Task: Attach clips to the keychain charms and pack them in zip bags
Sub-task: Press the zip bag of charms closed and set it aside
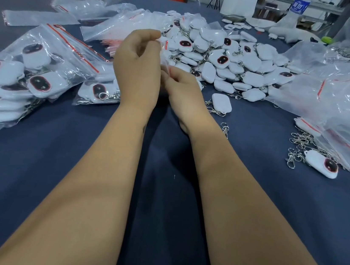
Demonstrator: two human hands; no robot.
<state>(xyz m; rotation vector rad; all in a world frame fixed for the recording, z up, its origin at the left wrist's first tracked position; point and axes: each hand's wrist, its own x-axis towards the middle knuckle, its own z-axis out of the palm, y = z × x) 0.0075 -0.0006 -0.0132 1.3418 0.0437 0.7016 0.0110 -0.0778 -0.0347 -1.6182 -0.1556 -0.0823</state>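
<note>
Over a dark blue table (161, 197), a worker's left hand (137, 67) and right hand (183, 89) each pinch the red-striped mouth of a small clear zip bag (165, 52), apparently pulling it open; both grips are narrow. A clipped charm (221, 104) lies just beside the right wrist, and spreading the mouth wide should let it slide in without snagging. Behind sit the charm pile (228, 59) and packed bags (28, 73).
</note>
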